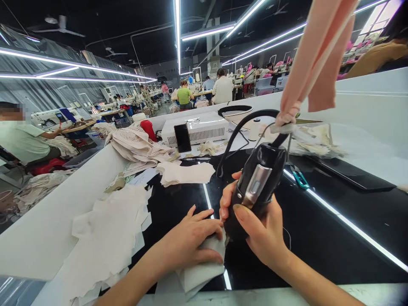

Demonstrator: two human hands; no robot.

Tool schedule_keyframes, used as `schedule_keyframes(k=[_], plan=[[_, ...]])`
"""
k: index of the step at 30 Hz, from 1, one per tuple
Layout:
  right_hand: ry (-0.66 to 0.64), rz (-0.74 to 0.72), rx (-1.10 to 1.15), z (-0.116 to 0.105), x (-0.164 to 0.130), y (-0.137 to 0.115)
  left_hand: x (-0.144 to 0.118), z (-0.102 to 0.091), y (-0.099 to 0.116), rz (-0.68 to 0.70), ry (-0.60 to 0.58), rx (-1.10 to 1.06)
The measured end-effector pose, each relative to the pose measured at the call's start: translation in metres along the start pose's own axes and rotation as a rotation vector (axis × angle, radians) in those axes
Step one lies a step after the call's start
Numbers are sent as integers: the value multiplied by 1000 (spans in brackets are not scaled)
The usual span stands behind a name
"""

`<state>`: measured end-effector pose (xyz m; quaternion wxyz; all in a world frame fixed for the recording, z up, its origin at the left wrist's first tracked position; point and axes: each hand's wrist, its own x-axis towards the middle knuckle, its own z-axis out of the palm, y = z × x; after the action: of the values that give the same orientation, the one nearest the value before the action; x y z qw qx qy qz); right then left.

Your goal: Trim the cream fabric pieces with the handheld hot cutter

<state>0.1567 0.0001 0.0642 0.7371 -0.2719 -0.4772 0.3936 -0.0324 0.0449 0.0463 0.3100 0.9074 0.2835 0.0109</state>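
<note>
My right hand (264,225) is wrapped around a black corded hand tool (255,182) with a silver plate on its side. A pink cloth strip (310,63) is tied at the tool's top and runs upward. The tool's lower end is close to a folded piece of white fabric (204,267) on the black tabletop; whether they touch cannot be made out. My left hand (194,238) lies on that fabric with fingers spread, pressing it down just left of the tool.
Stacked white fabric pieces (108,238) lie at left, with a beige cloth heap (137,146) behind. A phone (182,138) leans against a white vented box (204,127). Teal thread snips (299,177) and a black flat panel (353,174) lie right. White boards edge the table. Several people work beyond.
</note>
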Motion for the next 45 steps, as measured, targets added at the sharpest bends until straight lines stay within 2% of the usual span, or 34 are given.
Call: schedule_keyframes(k=[4, 12, 20, 25, 28, 31, 33, 37, 39, 42, 45], plan=[[5, 30, 10, 1, -2, -1, 0, 0, -3, 11, 5, -48], [-21, -12, 7, 3, -11, -1, 0, 2, -8, 56, 11, -91], [-22, 11, -28, 4, -14, -2, 2, 5, -9, 70, 21, -50], [12, -2, -54, 0, -16, 0, 0, 10, 0, 116, 139, 65], [40, 31, -43, -9, -16, 3, 0, 19, 13, -16, 228, 231], [32, 13, -100, -22, -11, 5, 4, 35, 20, -98, 134, 449], [17, -15, -141, -29, -5, 5, 8, 48, 18, -107, 93, 504], [33, -29, -171, -38, 1, 6, 12, 60, 9, -44, 170, 594], [46, -22, -178, -40, 2, 7, 9, 56, 6, 24, 210, 593], [68, -20, -183, -40, 4, 6, -1, 39, 6, 146, 243, 457], [68, -37, -165, -37, 6, 2, -10, 22, 7, 178, 221, 310]])
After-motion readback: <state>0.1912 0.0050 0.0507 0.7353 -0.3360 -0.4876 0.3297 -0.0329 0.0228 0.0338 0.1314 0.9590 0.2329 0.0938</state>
